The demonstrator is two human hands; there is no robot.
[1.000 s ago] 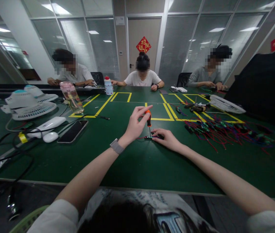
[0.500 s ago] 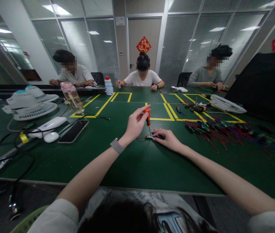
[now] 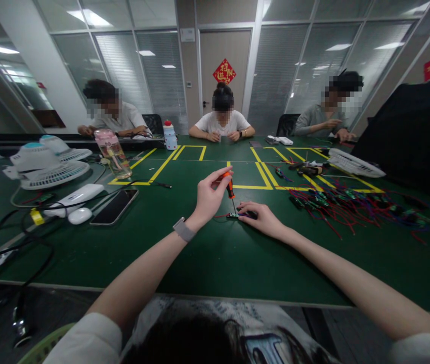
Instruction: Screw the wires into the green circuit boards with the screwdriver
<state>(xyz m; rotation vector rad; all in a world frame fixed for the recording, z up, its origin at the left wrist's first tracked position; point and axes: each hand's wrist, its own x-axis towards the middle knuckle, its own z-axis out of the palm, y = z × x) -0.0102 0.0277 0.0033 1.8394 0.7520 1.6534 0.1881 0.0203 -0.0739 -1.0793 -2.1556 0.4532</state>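
Note:
My left hand is closed around the top of an orange and black screwdriver, which stands nearly upright. Its thin shaft runs down to a small green circuit board lying on the table; whether the tip sits in a screw is too small to tell. My right hand rests on the table with its fingers closed on the board's right end, where a dark part shows under the fingers. A red wire leaves the board on the left.
To the right lies a pile of circuit boards with red wires. On the left are a phone, a white mouse, cables, white fans and a pink-lidded bottle. Three people sit across the green table.
My left hand has shifted slightly left with the screwdriver, whose handle leans a little more. My right hand and the board stay put. Opposite, a person's hands have come together.

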